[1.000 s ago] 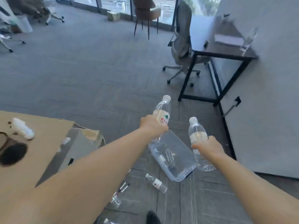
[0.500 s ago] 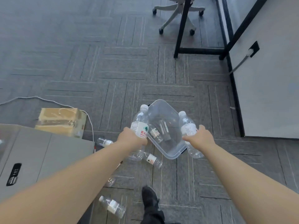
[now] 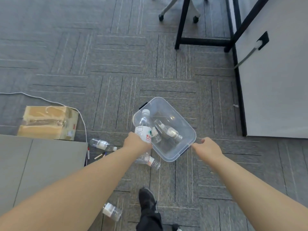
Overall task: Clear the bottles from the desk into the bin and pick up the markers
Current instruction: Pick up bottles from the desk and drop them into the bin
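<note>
Roughly halfway, I judge: the bin (image 3: 168, 105) on the floor (image 3: 116, 64) holds at least two bottles (image 3: 168, 131), the left grip (image 3: 138, 142) curls round a labelled bottle (image 3: 143, 129) over its rim, the right grip (image 3: 206, 147) hangs slack and empty beside it, and stray bottles (image 3: 102, 144) (plus markers (image 3: 100, 155) by the bench (image 3: 41, 164) corner) litter the floor.

Left hand (image 3: 137, 144) covers the lower half of the held bottle (image 3: 144, 125); its fingers are out of sight. Markers (image 3: 100, 155) left of the bin (image 3: 168, 152) are too small to count, partly behind the grey cabinet (image 3: 41, 160). Right hand (image 3: 207, 146) at bin's near corner: rim contact unclear.
</note>
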`<state>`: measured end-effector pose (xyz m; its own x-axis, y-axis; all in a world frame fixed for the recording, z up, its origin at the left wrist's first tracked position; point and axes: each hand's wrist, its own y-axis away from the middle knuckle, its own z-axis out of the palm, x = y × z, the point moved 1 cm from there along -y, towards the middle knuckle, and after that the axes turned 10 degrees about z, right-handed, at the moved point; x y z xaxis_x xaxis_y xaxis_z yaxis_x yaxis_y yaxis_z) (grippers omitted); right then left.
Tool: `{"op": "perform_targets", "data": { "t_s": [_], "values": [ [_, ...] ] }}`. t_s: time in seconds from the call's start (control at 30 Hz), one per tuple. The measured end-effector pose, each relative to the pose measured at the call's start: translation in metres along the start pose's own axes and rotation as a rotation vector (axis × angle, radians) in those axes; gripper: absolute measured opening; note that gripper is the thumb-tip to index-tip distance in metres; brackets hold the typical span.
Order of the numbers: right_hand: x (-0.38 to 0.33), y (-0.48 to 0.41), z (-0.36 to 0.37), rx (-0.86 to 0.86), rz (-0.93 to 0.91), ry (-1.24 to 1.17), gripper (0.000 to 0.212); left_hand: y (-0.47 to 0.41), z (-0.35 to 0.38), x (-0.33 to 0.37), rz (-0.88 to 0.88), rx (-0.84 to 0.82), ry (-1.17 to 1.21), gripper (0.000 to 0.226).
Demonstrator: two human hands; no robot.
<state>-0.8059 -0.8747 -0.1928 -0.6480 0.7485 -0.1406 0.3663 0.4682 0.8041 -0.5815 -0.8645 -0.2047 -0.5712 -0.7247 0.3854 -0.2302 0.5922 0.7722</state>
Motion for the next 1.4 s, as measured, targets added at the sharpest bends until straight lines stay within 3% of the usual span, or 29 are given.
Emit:
{"op": "perform_targets", "data": {
  "t_s": [0.23, 0.4, 0.6, 0.83, 1.0, 1.13, 1.4],
  "values": [
    [-0.006, 0.013, -0.010, 0.028, 0.008, -0.002, 0.042, 0.008, -0.015, 0.038, 0.258, 0.121, 0.001, 0.084],
    [-0.040, 0.058, -0.007, 0.017, -0.102, 0.086, 0.040, 0.040, -0.066, 0.021, 0.267, 0.212, -0.057, 0.094],
    [-0.125, 0.159, 0.023, 0.041, -0.343, 0.180, 0.032, 0.105, -0.183, -0.040, 0.230, 0.424, 0.000, 0.092],
    [-0.224, 0.365, 0.104, 0.045, -0.719, 0.281, 0.044, 0.248, -0.343, -0.171, 0.185, 0.796, 0.139, 0.093],
    [-0.262, 0.529, 0.197, 0.045, -1.102, 0.425, 0.024, 0.362, -0.423, -0.292, 0.117, 1.069, 0.257, 0.086],
    [-0.255, 0.635, 0.289, -0.049, -1.249, 0.498, 0.048, 0.430, -0.443, -0.401, -0.023, 1.204, 0.324, 0.079],
    [-0.200, 0.706, 0.444, -0.193, -1.299, 0.720, 0.043, 0.469, -0.408, -0.581, -0.292, 1.184, 0.521, 0.077]
  ]
}}
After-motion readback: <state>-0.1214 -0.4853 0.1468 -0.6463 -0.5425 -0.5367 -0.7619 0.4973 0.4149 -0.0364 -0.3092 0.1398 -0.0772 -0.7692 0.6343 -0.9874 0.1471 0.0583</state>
